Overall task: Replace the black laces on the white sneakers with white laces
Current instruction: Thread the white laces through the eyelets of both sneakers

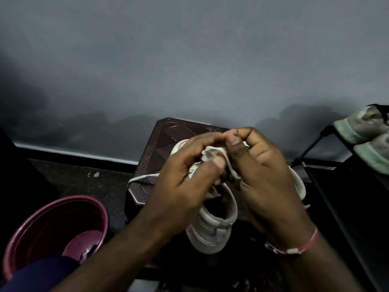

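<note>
A white high-top sneaker (212,226) stands on a dark brown stool (168,133), heel toward me. My left hand (185,178) grips the tongue and eyelet area, thumb pressed on the upper. My right hand (259,171) pinches a white lace (228,163) at the eyelets with thumb and forefinger. A loose end of the white lace (143,178) trails left across the stool. A second white sneaker (299,182) lies mostly hidden behind my right hand.
A maroon plastic bucket (42,226) stands on the floor at lower left. A black rack (336,186) at the right carries a pair of pale green-soled shoes (364,131). The grey wall (189,60) rises right behind the stool.
</note>
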Available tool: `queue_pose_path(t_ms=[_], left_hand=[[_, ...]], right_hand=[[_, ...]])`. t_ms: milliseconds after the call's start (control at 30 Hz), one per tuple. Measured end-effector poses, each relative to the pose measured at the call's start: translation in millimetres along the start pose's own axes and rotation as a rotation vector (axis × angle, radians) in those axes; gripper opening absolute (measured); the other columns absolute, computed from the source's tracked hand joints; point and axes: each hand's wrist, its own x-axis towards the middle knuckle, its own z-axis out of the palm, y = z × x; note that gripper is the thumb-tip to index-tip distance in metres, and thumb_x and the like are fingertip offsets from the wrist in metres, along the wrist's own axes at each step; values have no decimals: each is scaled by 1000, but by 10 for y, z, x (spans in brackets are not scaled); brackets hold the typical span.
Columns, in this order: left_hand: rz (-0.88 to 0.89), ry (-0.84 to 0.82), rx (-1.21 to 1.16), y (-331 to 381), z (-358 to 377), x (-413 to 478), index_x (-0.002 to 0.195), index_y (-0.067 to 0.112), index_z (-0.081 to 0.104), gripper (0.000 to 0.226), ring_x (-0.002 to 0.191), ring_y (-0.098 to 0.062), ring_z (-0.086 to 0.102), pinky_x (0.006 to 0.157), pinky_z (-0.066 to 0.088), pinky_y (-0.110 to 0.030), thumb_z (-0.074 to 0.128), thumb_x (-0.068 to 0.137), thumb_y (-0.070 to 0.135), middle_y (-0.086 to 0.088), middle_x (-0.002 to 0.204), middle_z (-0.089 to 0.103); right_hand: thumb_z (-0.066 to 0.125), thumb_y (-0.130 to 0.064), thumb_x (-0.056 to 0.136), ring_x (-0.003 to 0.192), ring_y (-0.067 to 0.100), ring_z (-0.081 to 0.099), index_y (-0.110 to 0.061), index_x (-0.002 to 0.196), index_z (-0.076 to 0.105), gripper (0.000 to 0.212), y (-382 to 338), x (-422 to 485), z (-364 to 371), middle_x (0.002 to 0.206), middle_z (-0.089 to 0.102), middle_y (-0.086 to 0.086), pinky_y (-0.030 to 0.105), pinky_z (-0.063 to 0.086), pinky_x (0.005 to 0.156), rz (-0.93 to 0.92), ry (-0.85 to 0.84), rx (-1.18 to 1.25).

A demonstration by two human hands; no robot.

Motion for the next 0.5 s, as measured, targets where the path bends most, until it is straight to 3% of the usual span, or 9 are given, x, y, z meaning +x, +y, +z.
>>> queue_pose_path(t_ms=[100, 167, 300, 400, 433, 500], left_hand=[[-37, 32, -15, 34, 32, 88, 114, 16, 70, 25, 90, -26, 70, 79, 58, -39, 62, 91, 24, -7, 95, 74], [-29, 89, 16, -5, 1, 120, 103, 14, 74, 17, 87, -17, 72, 78, 57, -31, 65, 90, 17, -1, 91, 76], [-66, 141, 58, -73, -111, 147, 91, 17, 75, 11, 76, -13, 71, 70, 56, -26, 68, 88, 9, 1, 81, 75], [-80, 175, 142, -84, -145, 125, 95, 21, 70, 16, 76, -11, 69, 69, 55, -28, 71, 83, 10, 5, 86, 73], [-74, 153, 174, -66, -142, 116, 101, 23, 68, 22, 77, -13, 69, 69, 57, -31, 69, 81, 13, 6, 90, 73], [-31, 83, 230, -34, -141, 107, 109, 24, 69, 30, 79, -15, 70, 71, 58, -34, 67, 80, 19, 9, 93, 73]], right_hand=[[53, -29, 96, 83, 42, 67, -20, 88, 61, 14, 13, 30, 34, 91, 69, 24, 56, 56, 79, -1, 36, -23], [53, -28, 98, 86, 41, 68, -19, 89, 59, 14, 34, 37, 29, 90, 70, 20, 59, 54, 81, -8, 64, -102], [57, -19, 97, 62, 38, 58, -16, 87, 61, 11, 27, -12, 32, 76, 69, 11, 46, 53, 60, -107, 56, -296], [64, -14, 91, 61, 4, 58, -18, 80, 66, 12, 12, 21, -30, 70, 67, -4, 19, 47, 57, -168, 123, -358], [66, -12, 90, 60, 0, 56, -17, 80, 68, 11, 7, 40, -57, 67, 65, -7, 15, 45, 57, -162, 137, -332], [67, -10, 88, 59, 4, 55, -13, 81, 69, 8, 24, 68, -93, 65, 65, -5, 19, 46, 58, -119, 119, -242]])
